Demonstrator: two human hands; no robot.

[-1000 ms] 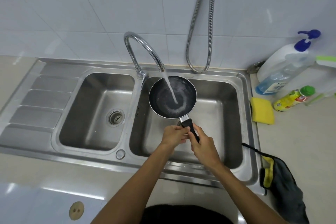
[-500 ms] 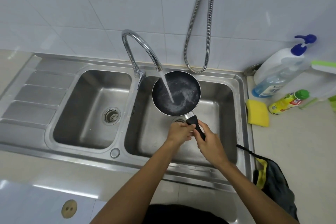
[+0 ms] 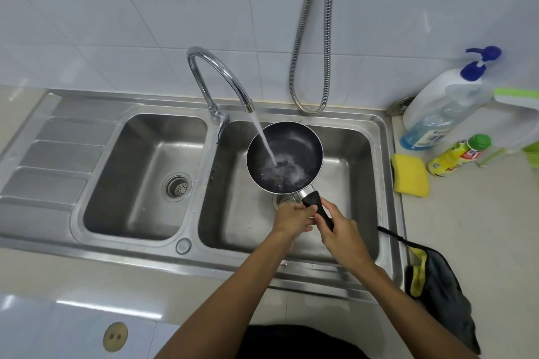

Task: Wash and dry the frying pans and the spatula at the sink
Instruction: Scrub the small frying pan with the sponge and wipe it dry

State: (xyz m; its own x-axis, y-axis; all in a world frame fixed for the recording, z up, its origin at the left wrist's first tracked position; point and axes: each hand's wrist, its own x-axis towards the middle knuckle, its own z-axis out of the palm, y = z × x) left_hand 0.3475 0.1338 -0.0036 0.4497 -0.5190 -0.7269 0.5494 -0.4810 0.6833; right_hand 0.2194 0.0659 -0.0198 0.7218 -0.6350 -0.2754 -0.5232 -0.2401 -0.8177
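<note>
Stainless steel forms the double-basin sink (image 3: 385,183), set into a pale beige countertop (image 3: 472,227) against a wall of white tiles (image 3: 116,23). A ribbed draining board (image 3: 58,154) lies to the left of the left basin (image 3: 140,213), which has a round strainer (image 3: 178,186) in its floor. A chrome gooseneck faucet (image 3: 215,73) rises between the basins and sends a stream of water (image 3: 264,140) into a small dark frying pan (image 3: 291,148), which is held above the right basin (image 3: 358,160). White splash gathers in the near part of the pan.

The left hand (image 3: 291,217) curls its fingers round the black handle (image 3: 310,200) close to the pan. The right hand (image 3: 341,230) grips the same handle further back.

A metal shower hose (image 3: 315,38) loops down the wall behind the sink. On the countertop to the right are a yellow sponge (image 3: 409,173), just beside the sink rim, a pump bottle (image 3: 437,105) with a blue head, and a yellow bottle (image 3: 455,156) with a green cap. A dark grey and yellow cloth (image 3: 437,283) lies at the sink's front right corner.
</note>
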